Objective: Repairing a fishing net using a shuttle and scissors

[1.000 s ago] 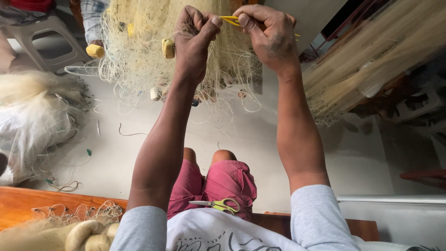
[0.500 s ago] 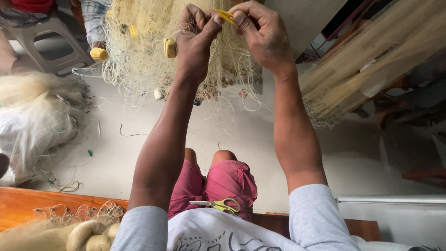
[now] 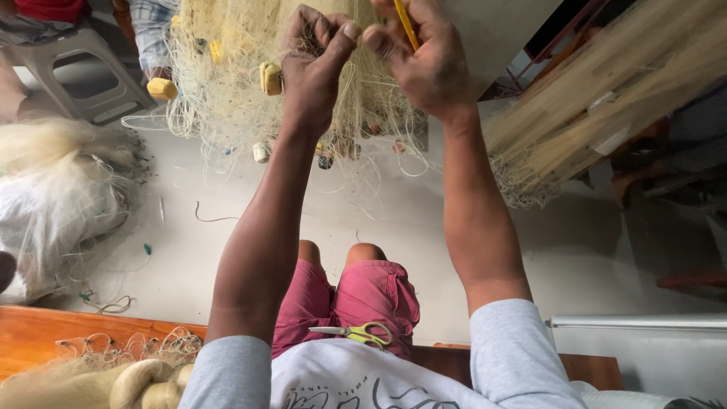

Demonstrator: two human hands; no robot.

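Pale cream monofilament fishing net (image 3: pixel 227 83): hanging ahead, my arms raised to it. My left hand (image 3: pixel 314 64): fingers pinched shut on its mesh. My right hand (image 3: pixel 424 64): fingers closed around thin yellow plastic netting needle (image 3: pixel 407 24). Yellow-handled scissors (image 3: pixel 356 332): on my lap.

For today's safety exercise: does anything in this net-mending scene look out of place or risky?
Yes: the scissors lie loose on the person's lap, unheld, while the left hand and right hand work the net overhead.

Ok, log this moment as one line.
left hand: pinching fishing net | right hand: holding yellow netting needle | scissors: on lap
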